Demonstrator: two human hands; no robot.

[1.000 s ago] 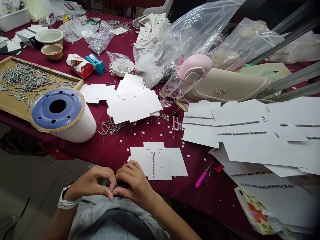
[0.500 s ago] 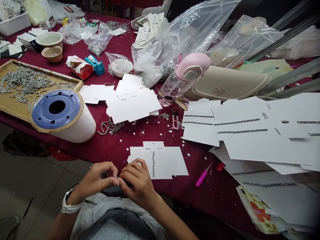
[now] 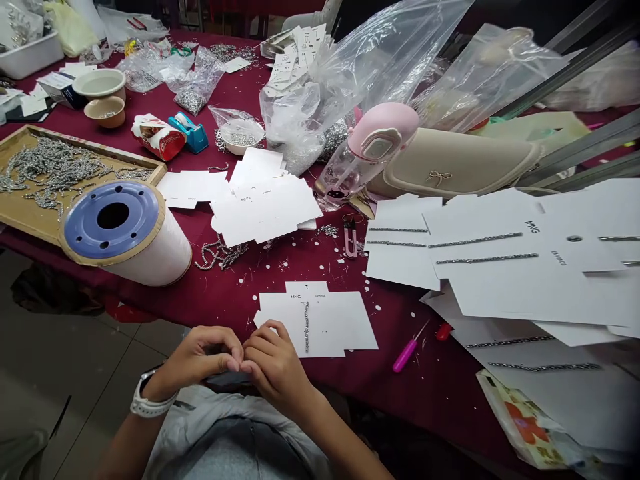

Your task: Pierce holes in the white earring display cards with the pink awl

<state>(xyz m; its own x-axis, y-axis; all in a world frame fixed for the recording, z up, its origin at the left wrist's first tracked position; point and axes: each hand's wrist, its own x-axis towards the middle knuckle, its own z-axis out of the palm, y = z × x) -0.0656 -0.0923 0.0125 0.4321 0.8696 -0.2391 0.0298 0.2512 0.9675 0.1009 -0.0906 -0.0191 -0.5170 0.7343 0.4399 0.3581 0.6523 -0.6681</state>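
Observation:
Fingertips meet in front of my body, just off the table's near edge. My left hand [image 3: 213,355] is pinched, thumb against the curled fingers, and anything between them is too small to make out. Bent beside it, my right hand [image 3: 277,363] also pinches at the same spot, its grip hidden by its own fingers. Right beyond the right hand lies a white earring card [image 3: 343,320] printed MNG, with one silver chain [image 3: 307,328] fixed upright along it. To the right rests a pink-handled awl [image 3: 406,355], its thin point aimed away from me.
A large thread spool [image 3: 175,247] with a blue top stands at left before a wooden tray [image 3: 15,210] of silver chains. Blank white cards [image 3: 265,213] lie beyond; finished-looking carded chains [image 3: 480,287] pile at right. Pink snips [image 3: 351,239] and a pink-lidded bottle [image 3: 383,130] stand between.
My left hand has shifted slightly to the right, its fingertips closer against my right hand. The right hand and the card stay nearly in place.

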